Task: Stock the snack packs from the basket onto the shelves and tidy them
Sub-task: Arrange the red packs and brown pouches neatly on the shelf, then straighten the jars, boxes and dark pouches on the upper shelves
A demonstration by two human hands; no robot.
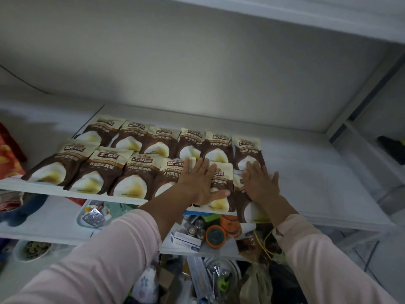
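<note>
- My left hand (200,183) lies palm down on the fifth pack (221,202) of the front row. Its fingers (200,165) are straight and spread apart, pressing flat and clamped on nothing. They point toward 12 o'clock, with the thumb out toward 3 o'clock.
- That fifth pack shows past my palm at 3 and 5 o'clock, and its lower edge lies near the front lip of the shelf (328,183).
- My right hand (260,183) lies flat on the end pack (247,212), the last one at the 3 o'clock end of the front row. Its fingers (263,172) are also straight and a little apart, holding nothing.
- My right fingertips reach toward 12 o'clock and lie over the lower edge of the back-row end pack (247,148).
- The end pack runs out from under my right wrist toward 6 o'clock, down to the shelf's front edge.
- The snack packs (131,185) lie in two rows of six on the white shelf. They are brown and cream, each overlapping its neighbour, and they stretch from my hands toward 9 o'clock.
- A red bag (8,156) sits at the far 9 o'clock end of the same shelf, apart from the rows.
- Toward 6 o'clock, on the lower shelf between my pink sleeves, sit orange-lidded jars (215,235), a white box (186,239) and a blister strip (93,218).
</note>
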